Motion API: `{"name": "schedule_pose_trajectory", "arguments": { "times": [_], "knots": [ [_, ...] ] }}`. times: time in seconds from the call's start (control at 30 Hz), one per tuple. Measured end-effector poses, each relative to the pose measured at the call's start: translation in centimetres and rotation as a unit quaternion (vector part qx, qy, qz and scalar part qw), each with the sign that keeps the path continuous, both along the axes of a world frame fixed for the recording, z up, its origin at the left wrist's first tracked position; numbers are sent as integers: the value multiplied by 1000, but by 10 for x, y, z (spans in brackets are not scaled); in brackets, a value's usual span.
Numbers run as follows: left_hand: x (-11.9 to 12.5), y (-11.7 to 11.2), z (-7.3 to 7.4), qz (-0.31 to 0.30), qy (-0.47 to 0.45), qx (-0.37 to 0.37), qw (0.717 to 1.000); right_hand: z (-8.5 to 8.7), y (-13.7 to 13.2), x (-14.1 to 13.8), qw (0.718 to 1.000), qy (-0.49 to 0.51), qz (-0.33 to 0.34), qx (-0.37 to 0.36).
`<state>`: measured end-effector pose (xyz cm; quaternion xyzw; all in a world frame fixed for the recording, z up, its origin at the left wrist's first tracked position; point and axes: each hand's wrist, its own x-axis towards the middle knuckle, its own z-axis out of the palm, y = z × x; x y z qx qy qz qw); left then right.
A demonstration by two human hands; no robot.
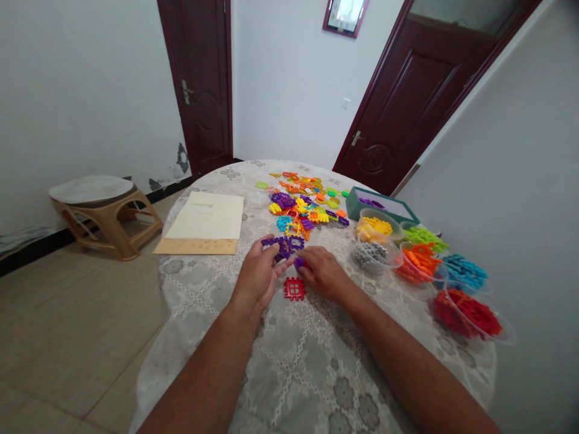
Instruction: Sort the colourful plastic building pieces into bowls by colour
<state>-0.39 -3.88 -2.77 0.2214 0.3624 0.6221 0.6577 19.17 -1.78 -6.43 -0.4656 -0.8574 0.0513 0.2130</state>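
My left hand [259, 274] grips a cluster of joined purple plastic pieces [284, 244] just above the round table [298, 355]. My right hand [323, 272] pinches a single purple piece [299, 263] close beside that cluster. A red square lattice piece [294, 289] lies flat on the tablecloth between and just below both hands. Beyond the hands spreads a loose pile of mixed coloured pieces [305, 205].
Clear bowls hold sorted pieces at right: yellow [375, 226], grey [371, 254], orange [418, 262], green [424, 236], blue [465, 271], red [470, 313]. A green box [382, 205] stands behind them. Paper sheets [205, 224] lie at left. A wooden stool [102, 214] stands on the floor.
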Motion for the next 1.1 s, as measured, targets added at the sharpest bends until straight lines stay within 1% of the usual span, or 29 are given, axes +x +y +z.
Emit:
{"name": "schedule_pose_trajectory", "arguments": {
  "times": [0.07, 0.17, 0.23, 0.33, 0.43, 0.5, 0.6, 0.67, 0.77, 0.83, 0.93, 1.03, 1.1],
  "knots": [
    [0, 0, -1, -5, -14, -9, 1000, -7, -2, -3, 999, -28, -15, -17],
    [1, 0, -3, -2, -23, -18, 1000, -9, -6, 2, 999, -17, -18, -24],
    [1, 0, -3, -6, -24, -24, 999, -7, -7, 9, 999, 25, -16, -12],
    [2, -2, -3, -33, -15, -35, 999, -1, -8, 15, 990, 136, -28, 28],
    [5, -6, -2, -70, -4, -38, 997, 7, -14, 8, 975, 214, -28, 52],
    [8, -9, -3, -95, 3, -24, 995, 11, -21, -2, 973, 224, -11, 53],
    [10, -11, -4, -126, 12, 14, 992, 15, -27, -15, 976, 211, 30, 37],
    [11, -11, -5, -124, 8, 23, 992, 15, -25, -18, 975, 216, 44, 27],
    [10, -8, -5, -86, -9, 4, 996, 9, -9, -12, 971, 237, 13, 38],
    [8, -6, -4, -63, -20, -10, 998, 1, 8, -5, 974, 218, -13, 55],
    [5, -4, -3, -51, -42, -23, 998, -11, 34, 4, 989, 129, -36, 64],
    [4, -3, -3, -48, -66, -38, 996, -20, 50, 8, 997, 24, -68, 40],
    [3, -2, -3, -35, -82, -45, 995, -22, 54, 7, 996, -18, -84, 15]
  ]
}}
